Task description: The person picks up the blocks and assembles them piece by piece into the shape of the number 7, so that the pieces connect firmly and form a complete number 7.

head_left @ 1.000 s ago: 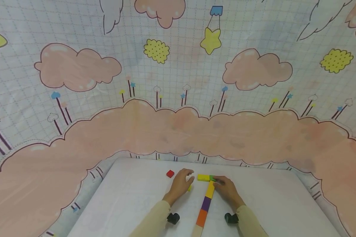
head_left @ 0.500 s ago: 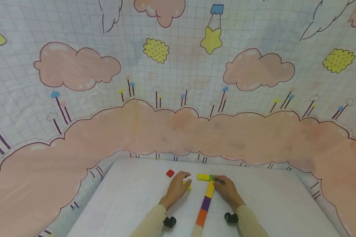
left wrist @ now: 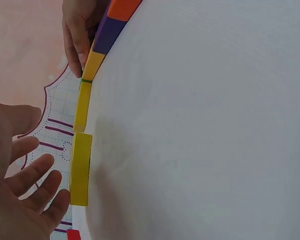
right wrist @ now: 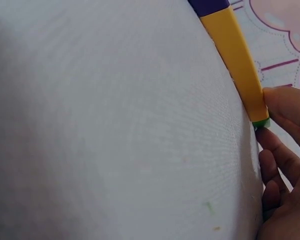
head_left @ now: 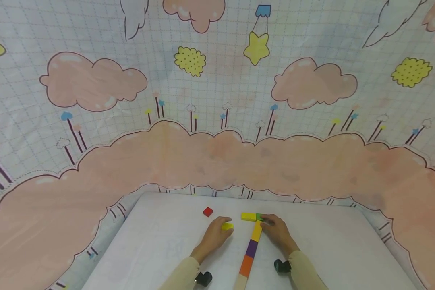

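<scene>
My left hand (head_left: 212, 237) reaches around a loose bright yellow block (head_left: 227, 226), thumb and fingers spread on either side. In the left wrist view those fingers look apart from that block (left wrist: 80, 170). My right hand (head_left: 278, 234) holds the corner of a block line: its thumb presses the end of an amber block (right wrist: 237, 62) and its index finger is at a green block (right wrist: 261, 123). The green block (head_left: 259, 216) meets another bright yellow block (head_left: 248, 216) on its left. From the corner towards me run amber, purple (head_left: 251, 249), orange (head_left: 246, 266) and pale wood (head_left: 241, 282) blocks.
A small red block (head_left: 208, 211) lies behind my left hand. Everything rests on a white table (head_left: 159, 241). Behind its far edge hangs a patterned cloth (head_left: 217, 161). Dark devices sit at my left wrist (head_left: 204, 278) and right wrist (head_left: 282, 266).
My left hand has drawn back left and towards me, from beside the far yellow block to around the loose yellow block, now more visible. My right hand has stayed at the corner.
</scene>
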`<state>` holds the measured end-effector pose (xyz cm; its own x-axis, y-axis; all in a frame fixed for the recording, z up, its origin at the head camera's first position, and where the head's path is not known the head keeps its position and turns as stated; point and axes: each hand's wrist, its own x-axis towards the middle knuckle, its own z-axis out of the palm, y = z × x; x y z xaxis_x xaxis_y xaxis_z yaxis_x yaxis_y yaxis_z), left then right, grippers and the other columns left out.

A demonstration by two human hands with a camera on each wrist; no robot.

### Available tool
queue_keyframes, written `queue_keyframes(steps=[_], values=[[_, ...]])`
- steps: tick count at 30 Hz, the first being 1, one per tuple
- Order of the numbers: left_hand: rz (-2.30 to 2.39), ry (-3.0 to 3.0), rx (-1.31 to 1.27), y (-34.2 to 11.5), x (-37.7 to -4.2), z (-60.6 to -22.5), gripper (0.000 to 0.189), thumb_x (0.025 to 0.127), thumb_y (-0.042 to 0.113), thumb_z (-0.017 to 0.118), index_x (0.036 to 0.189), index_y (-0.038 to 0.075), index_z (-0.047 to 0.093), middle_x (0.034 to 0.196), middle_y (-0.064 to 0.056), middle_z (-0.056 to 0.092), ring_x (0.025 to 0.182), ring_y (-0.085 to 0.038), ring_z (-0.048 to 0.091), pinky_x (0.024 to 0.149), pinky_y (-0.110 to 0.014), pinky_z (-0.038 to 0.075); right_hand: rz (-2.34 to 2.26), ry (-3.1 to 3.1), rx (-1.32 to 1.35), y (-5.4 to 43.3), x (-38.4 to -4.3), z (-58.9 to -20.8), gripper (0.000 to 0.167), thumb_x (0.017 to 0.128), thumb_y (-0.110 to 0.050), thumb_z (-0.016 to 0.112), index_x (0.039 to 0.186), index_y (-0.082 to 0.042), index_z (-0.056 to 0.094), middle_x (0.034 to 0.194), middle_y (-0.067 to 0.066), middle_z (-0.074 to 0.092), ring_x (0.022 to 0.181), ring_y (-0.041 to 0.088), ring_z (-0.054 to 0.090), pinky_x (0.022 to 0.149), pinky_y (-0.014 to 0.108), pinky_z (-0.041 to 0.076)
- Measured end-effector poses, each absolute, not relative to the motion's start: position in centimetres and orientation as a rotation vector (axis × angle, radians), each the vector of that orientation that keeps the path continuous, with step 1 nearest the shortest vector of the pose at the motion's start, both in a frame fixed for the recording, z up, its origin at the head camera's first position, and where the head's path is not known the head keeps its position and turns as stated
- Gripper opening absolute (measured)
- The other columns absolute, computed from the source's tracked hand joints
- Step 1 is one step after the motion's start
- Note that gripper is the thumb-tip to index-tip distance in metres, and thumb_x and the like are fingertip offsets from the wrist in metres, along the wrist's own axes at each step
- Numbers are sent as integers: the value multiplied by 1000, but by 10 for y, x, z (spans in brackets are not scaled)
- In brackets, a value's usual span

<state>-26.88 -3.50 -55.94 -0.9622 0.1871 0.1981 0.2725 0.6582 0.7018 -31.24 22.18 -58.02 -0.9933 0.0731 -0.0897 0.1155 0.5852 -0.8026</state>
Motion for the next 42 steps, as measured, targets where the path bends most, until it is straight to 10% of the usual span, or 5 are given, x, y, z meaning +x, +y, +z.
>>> queue_keyframes(steps=[42], values=[[-1042,-2823,-358,-48,-266,-564,41,88,21,72,127,13,62,132,-7,58,117,-23,53,105,-43,47,-1367,2787,101,223,-309,-578,33,93,-29,65,126,-23,65,138,9,57,131,34,48,110,60,35]])
